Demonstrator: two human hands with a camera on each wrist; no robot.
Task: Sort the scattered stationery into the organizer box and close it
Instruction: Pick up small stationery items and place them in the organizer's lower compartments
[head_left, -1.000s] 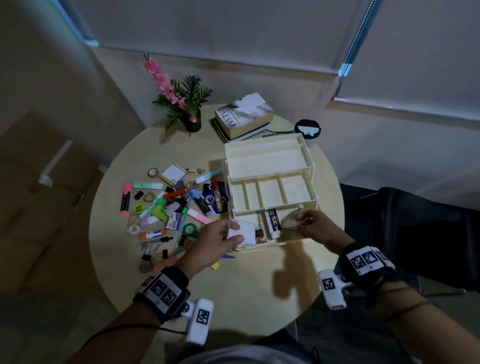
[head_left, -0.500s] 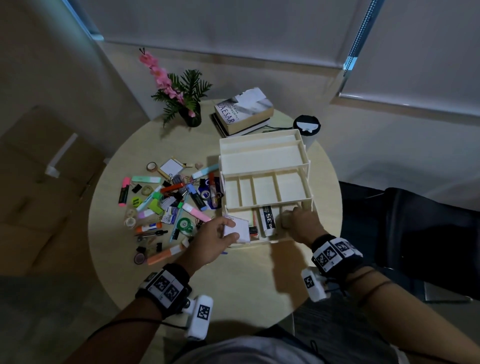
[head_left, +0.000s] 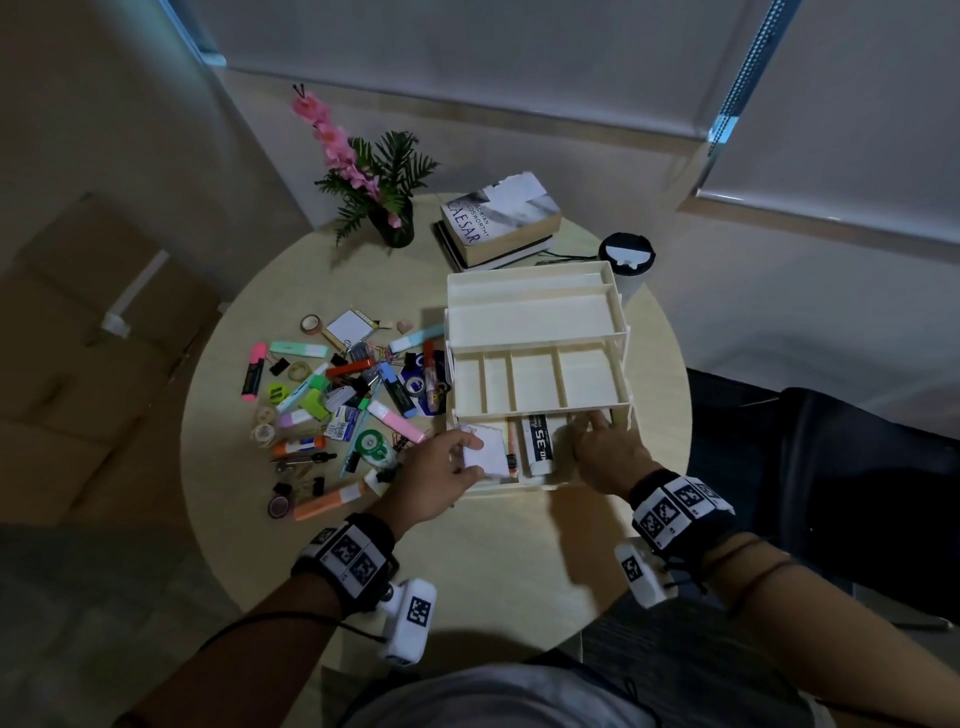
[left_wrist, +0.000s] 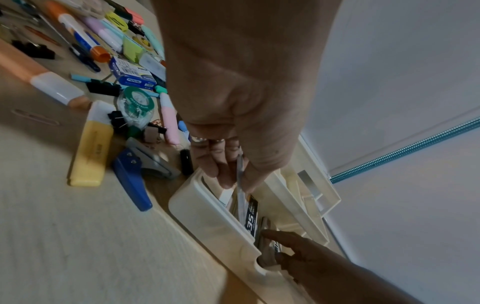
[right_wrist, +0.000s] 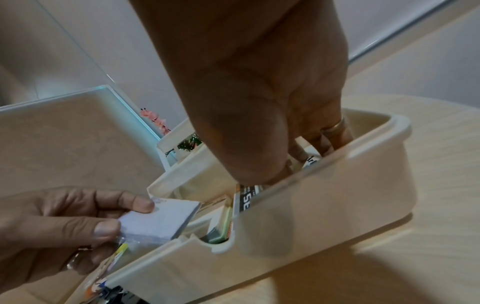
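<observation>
Organizer box (head_left: 535, 325): cream throughout, trays and dividers alike; table (head_left: 493, 561): pale wood grain; paper pad (head_left: 487, 451) in the left hand (head_left: 434, 475): white, bluish in the right wrist view; box (head_left: 538, 441) in the bottom tier: black label, white digits "35", white ends; highlighter (left_wrist: 88, 144): yellow body, white cap; another highlighter (head_left: 324, 501): orange; hole punch (left_wrist: 135, 174): blue handle, grey head; tape dispenser (head_left: 373, 446): green and white; flowers (head_left: 332, 140): pink, with dark green leaves; wristbands (head_left: 675, 512): black, with black-and-white square code markers; book (head_left: 501, 215): grey-white marbled cover, title "CAESAR".
</observation>
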